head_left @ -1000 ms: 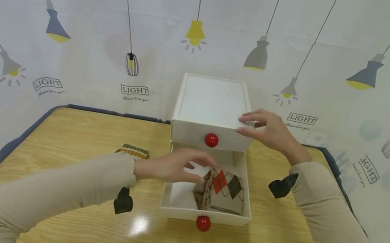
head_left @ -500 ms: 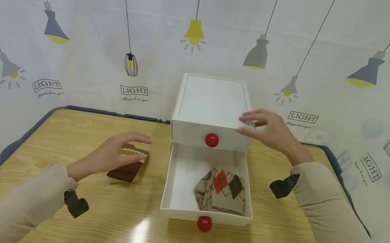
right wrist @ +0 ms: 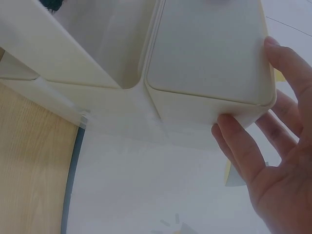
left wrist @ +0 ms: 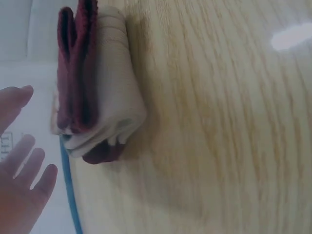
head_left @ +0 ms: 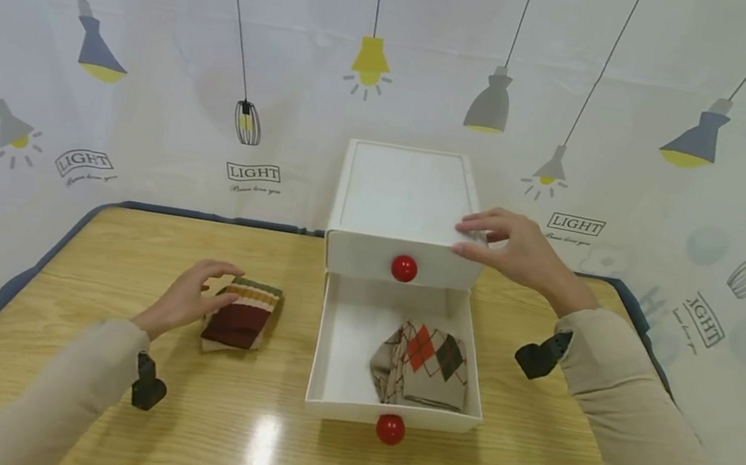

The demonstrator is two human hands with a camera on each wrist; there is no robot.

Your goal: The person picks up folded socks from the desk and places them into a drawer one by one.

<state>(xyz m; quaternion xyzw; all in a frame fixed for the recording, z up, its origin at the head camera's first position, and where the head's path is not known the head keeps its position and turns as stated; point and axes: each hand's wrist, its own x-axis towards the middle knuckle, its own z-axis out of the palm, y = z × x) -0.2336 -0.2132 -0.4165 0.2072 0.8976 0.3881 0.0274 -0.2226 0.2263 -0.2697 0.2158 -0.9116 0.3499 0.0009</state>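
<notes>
A white two-drawer cabinet [head_left: 408,190] stands at the back middle of the wooden table. Its top drawer is closed; the lower drawer [head_left: 343,357] is pulled out and holds a folded argyle sock pair [head_left: 429,361]. My right hand [head_left: 512,245] rests with straight fingers on the cabinet's top right front corner; in the right wrist view its fingers [right wrist: 239,146] lie against the cabinet [right wrist: 209,48]. A folded striped maroon sock pair [head_left: 241,315] lies left of the drawer. My left hand [head_left: 190,295] hovers at its left edge, its fingers [left wrist: 22,165] spread and apart from the sock pair [left wrist: 92,97].
Red knobs mark the top drawer [head_left: 404,268] and the open drawer [head_left: 390,429]. A printed curtain with lamp drawings [head_left: 369,63] closes in the table on three sides. Bare wooden tabletop [head_left: 526,464] lies to the right of and in front of the drawer.
My left hand has left the open drawer and moved left to the striped sock pair, then settled lower at its left edge. The right hand has stayed on the cabinet.
</notes>
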